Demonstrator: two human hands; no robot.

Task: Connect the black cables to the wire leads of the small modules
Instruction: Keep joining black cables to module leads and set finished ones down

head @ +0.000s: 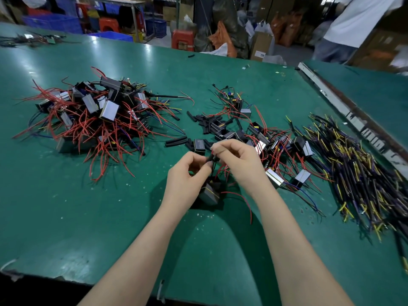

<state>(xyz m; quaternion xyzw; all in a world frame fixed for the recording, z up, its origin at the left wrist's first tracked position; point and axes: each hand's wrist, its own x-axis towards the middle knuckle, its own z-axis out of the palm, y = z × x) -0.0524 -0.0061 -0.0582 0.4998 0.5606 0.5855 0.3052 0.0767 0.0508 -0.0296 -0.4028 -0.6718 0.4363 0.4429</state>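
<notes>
Two bare forearms reach in from the near edge of the green counter (66,206) and meet at its middle. Both hands are raised a little above the surface. The left hand (187,175) has its fingers curled in, pinching a short black cable (210,159) at thumb and fingertip. The right hand (239,161) is curled the same way and pinches the same black piece from the other side, with thin red wire leads (221,171) showing just under its fingers. How cable and leads meet between the fingertips is too small to tell.

Directly below the hands a small module (209,194) sits on the counter, dark with a pale face, and a red lead (246,200) trails from it toward the near right.

On the left lies a big pile of modules (95,115) tangled in red wires. Beyond the hands short black sleeves (205,122) lie scattered, with a looser spread of modules (278,149) to their right. Further right a heap of dark cables (353,171) with yellow tips stretches along the counter. A person in a white shirt (357,21) stands at the far right.
</notes>
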